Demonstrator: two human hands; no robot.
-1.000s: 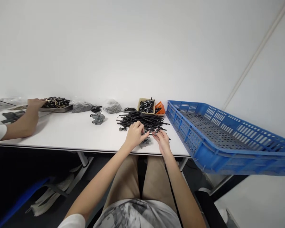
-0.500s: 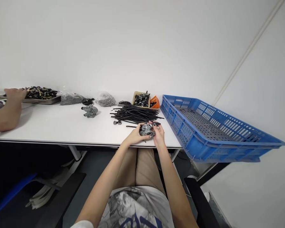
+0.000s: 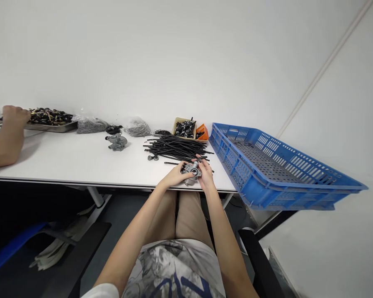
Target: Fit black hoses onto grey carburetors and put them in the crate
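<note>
- Workpiece: grey metal part (image 3: 192, 169), held between both hands just above the near edge of the table (image 3: 81, 163).
- Grip: left hand (image 3: 175, 178) cups it from the left; right hand (image 3: 207, 177) pinches its right side.
- Step, as judged: fine fitting on the part, which calls for a steady left hold and precise right fingertips.
- Surroundings: black tubes (image 3: 177, 148) just beyond the hands; blue crate (image 3: 257, 188) to their right; co-worker's hand (image 3: 14, 116) far left.

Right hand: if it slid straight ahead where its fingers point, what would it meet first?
Likely the pile of black tubes just beyond the grey part the right hand grips; depth is unclear.
</note>
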